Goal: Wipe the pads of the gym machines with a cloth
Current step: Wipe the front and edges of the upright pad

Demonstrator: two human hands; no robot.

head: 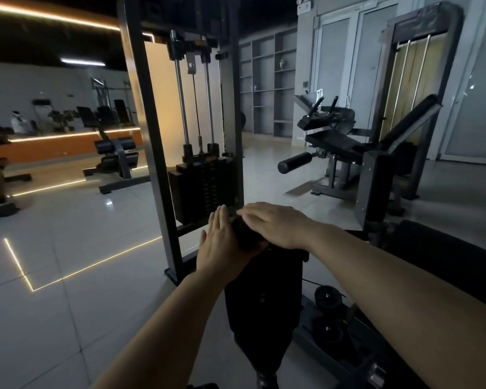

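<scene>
Low at centre, both bare forearms reach in from 6 o'clock to the top of a black pad, an upright cushion whose lower end fades into shadow and whose mount cannot be made out. Left hand stands on edge against the pad's left upper corner, fingers straight and together, thumb apart toward 9 o'clock; it holds nothing that shows. Right hand lies palm down over the pad's top, fingers straight and pointing toward 9 o'clock, pressing on a dark bunched cloth that peeks out between the two hands. Cloth and pad are both so dark that their border is hard to tell, and most of the cloth is hidden under the right palm. Just beyond the hands, at 12 o'clock, rises a frame with guide rods and a weight stack; its top is cut off by the upper edge. At 2 o'clock, well apart, stands a second machine with a roller pad sticking out toward 9 o'clock and a slanted back pad. At 10 o'clock a bench sits before an orange wall strip. Down at 5 o'clock two dim pulleys sit on a rail, their shapes hardly readable. Pale floor tiles reflect a thin line of light at 8 o'clock.
</scene>
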